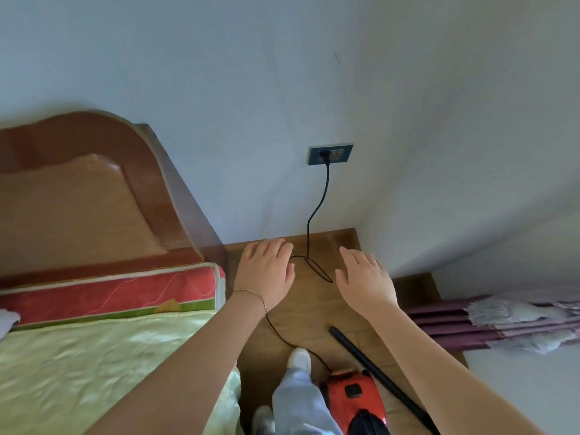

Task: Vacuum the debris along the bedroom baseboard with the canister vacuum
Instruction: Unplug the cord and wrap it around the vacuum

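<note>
Both hands, left hand (265,274) and right hand (365,282), spread empty; canister vacuum (356,401) partly cropped.

At 6 o'clock the vacuum (356,403) runs off the bottom edge, as does the black wand (381,376). The cord (309,233) passes behind the left hand (266,274). Debris is too small to tell.

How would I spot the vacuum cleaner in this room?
Start at the wall socket and follow the black power cord down across the wooden floor. It ends at the canister vacuum beside the person's leg, right of the bed. It is the only bright orange-red object on the floor.
</note>
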`<state>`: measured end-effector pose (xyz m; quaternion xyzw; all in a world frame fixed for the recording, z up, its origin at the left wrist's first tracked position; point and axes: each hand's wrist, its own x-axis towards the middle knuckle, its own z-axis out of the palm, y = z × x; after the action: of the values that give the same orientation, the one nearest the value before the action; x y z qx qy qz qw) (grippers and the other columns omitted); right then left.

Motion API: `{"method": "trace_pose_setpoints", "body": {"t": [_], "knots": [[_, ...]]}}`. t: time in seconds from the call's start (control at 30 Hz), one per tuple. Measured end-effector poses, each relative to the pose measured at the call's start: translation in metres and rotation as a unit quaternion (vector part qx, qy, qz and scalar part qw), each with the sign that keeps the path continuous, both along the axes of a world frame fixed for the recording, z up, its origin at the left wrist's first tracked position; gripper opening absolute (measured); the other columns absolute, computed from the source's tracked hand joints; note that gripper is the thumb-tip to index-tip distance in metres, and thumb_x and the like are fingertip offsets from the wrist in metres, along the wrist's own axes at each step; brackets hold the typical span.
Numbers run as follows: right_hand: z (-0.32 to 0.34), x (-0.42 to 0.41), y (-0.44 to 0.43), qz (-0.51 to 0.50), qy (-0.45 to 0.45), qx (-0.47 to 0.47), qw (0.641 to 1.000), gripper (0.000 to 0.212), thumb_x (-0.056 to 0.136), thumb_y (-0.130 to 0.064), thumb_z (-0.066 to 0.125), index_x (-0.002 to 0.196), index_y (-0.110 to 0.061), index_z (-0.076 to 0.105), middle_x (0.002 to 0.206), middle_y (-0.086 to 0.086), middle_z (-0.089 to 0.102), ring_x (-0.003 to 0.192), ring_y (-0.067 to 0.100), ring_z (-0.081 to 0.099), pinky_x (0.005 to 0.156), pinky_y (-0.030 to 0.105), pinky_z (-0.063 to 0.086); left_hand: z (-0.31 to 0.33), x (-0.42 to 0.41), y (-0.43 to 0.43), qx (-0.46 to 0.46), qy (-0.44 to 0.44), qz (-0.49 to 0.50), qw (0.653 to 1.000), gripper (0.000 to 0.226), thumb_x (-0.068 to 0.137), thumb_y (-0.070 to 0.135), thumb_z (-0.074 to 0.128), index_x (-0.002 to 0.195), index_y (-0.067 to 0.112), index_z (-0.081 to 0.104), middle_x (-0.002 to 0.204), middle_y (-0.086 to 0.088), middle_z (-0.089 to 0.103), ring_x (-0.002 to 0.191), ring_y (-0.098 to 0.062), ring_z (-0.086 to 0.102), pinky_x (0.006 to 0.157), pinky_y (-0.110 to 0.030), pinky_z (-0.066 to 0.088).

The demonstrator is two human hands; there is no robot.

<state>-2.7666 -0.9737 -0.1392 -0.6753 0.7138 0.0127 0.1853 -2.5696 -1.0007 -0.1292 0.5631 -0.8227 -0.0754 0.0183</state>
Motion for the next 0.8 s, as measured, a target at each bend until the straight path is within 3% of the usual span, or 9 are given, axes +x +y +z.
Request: {"method": "trace_pose_setpoints", "body": {"t": [0.17,0.33,0.5,0.63,0.73,0.8], "knots": [[-0.013,-0.021,-0.066,-0.014,-0.016,0.018,1.0,0.055,0.099,-0.039,0.034,0.149,-0.023,0.022,0.151,-0.004,0.035,0.139,0.015,0.029,0.113,0.032,0.024,-0.011,-0.027,-0.07,0.026,0.001,0.002,1.0,0.043,0.097,0.036,0.03,0.137,0.023,0.038,0.143,0.005,0.041,0.133,-0.013,0.035,0.114,-0.036,0.02],[-0.024,-0.032,-0.136,-0.023,-0.041,-0.004,0.999,0.049,0.099,-0.035,0.035,0.146,-0.023,0.03,0.146,-0.002,0.041,0.135,0.016,0.035,0.11,0.034,0.031,-0.036,-0.054,-0.131,0.075,0.042,0.026,0.996,0.043,0.098,0.036,0.029,0.139,0.023,0.034,0.145,0.004,0.039,0.135,-0.015,0.034,0.114,-0.033,0.022],[-0.043,-0.029,-0.199,-0.057,-0.176,-0.023,0.982,0.046,0.099,-0.027,0.041,0.145,-0.025,0.034,0.145,-0.003,0.043,0.133,0.015,0.037,0.104,0.03,0.035,-0.084,-0.08,-0.175,0.168,0.129,0.072,0.975,0.047,0.099,0.037,0.031,0.143,0.021,0.03,0.148,0.003,0.038,0.135,-0.015,0.035,0.111,-0.03,0.027],[-0.069,-0.025,-0.248,-0.166,-0.278,-0.038,0.945,0.043,0.098,-0.03,0.045,0.14,-0.023,0.039,0.136,-0.001,0.051,0.115,0.013,0.049,0.087,0.023,0.04,-0.12,-0.106,-0.207,0.232,0.229,0.113,0.938,0.049,0.1,0.037,0.031,0.145,0.021,0.026,0.15,0.002,0.034,0.136,-0.015,0.036,0.109,-0.029,0.03],[-0.088,-0.021,-0.275,-0.262,-0.334,-0.02,0.905,0.04,0.098,-0.034,0.044,0.136,-0.022,0.041,0.122,-0.005,0.053,0.094,0.008,0.048,0.073,0.019,0.042,-0.135,-0.123,-0.223,0.256,0.333,0.175,0.891,0.044,0.1,0.034,0.029,0.143,0.021,0.03,0.146,0.0,0.041,0.131,-0.017,0.042,0.106,-0.028,0.033],[-0.099,-0.021,-0.291,-0.306,-0.39,-0.005,0.869,0.035,0.098,-0.035,0.043,0.13,-0.021,0.048,0.116,-0.004,0.059,0.095,0.012,0.055,0.079,0.023,0.048,-0.14,-0.129,-0.234,0.243,0.392,0.21,0.862,0.041,0.101,0.03,0.027,0.139,0.02,0.035,0.141,-0.001,0.047,0.127,-0.017,0.045,0.102,-0.025,0.034]]}}
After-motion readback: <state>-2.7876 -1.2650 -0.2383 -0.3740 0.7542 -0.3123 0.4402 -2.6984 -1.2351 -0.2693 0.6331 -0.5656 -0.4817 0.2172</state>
